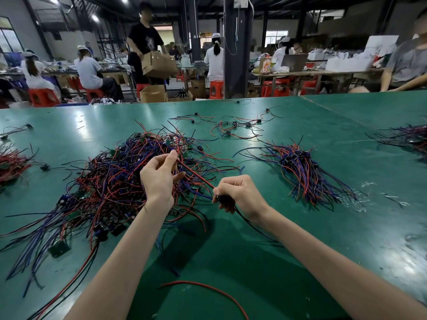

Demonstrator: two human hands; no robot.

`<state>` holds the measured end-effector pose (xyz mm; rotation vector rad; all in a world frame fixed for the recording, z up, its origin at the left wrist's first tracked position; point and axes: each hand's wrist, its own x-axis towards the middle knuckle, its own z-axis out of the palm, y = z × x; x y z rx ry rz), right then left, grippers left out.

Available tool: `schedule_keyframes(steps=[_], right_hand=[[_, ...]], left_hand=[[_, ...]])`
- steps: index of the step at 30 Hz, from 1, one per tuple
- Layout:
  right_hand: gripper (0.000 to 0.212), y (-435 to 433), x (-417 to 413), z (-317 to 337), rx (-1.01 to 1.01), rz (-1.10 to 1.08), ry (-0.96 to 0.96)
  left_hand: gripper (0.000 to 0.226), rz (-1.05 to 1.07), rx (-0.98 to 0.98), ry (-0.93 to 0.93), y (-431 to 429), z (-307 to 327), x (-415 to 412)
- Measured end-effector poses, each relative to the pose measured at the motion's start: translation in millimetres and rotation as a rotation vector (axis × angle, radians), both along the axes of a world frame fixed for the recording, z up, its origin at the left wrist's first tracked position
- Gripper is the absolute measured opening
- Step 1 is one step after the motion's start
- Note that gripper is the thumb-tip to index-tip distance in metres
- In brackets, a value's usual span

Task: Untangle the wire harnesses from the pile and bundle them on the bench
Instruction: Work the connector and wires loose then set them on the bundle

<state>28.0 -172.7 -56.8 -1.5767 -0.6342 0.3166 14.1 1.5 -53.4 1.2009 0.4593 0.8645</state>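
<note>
A big tangled pile of red, blue and black wire harnesses (111, 181) lies on the green bench (254, 262), left of centre. My left hand (159, 179) hovers over the pile and pinches a red wire (194, 173) near its top. That wire runs taut down to my right hand (240, 195), which grips a black connector with a black lead trailing below the wrist. A sorted bundle of harnesses (302, 167) lies to the right, its connectors grouped together.
Loose harnesses (238, 128) are scattered at the back centre. More wire heaps sit at the left edge (11, 162) and far right (406, 137). A single red wire (208, 289) curls near the front. Crumpled clear plastic (355, 202) lies right of the bundle. People work at benches behind.
</note>
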Motion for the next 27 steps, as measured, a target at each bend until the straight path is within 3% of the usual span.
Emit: schedule_keyframes(steps=[4,8,10,13,15,17,21,27], right_hand=[[0.021,0.6,-0.4,-0.5,-0.002,0.008,0.01],[0.02,0.1,0.2,-1.2,-0.006,0.018,0.001],[0.02,-0.6,0.8,-1.0,-0.003,0.018,0.002],[0.018,-0.8,-0.2,-0.5,0.001,0.036,-0.002],[0.018,-0.8,-1.9,-0.5,-0.001,0.05,-0.006],[0.02,-1.4,-2.6,-0.5,-0.007,0.049,-0.01],[0.032,-2.7,3.3,-1.8,-0.043,-0.01,-0.018],[0.037,-2.2,14.0,-6.7,-0.155,-0.1,0.012]], left_hand=[[0.018,0.016,-0.018,-0.006,2.0,0.2,-0.1],[0.017,0.06,0.142,0.021,2.6,-3.5,1.1],[0.017,0.109,0.336,0.045,3.1,-5.9,-0.2],[0.019,0.3,0.848,0.075,6.6,-9.8,-4.3],[0.019,0.345,1.015,0.062,7.8,-12.0,-5.2],[0.02,0.281,0.874,0.081,6.4,-10.3,-5.3],[0.019,0.055,0.193,0.066,4.5,-1.1,-2.7],[0.021,-0.268,-0.383,-0.004,-1.2,12.9,-2.4]])
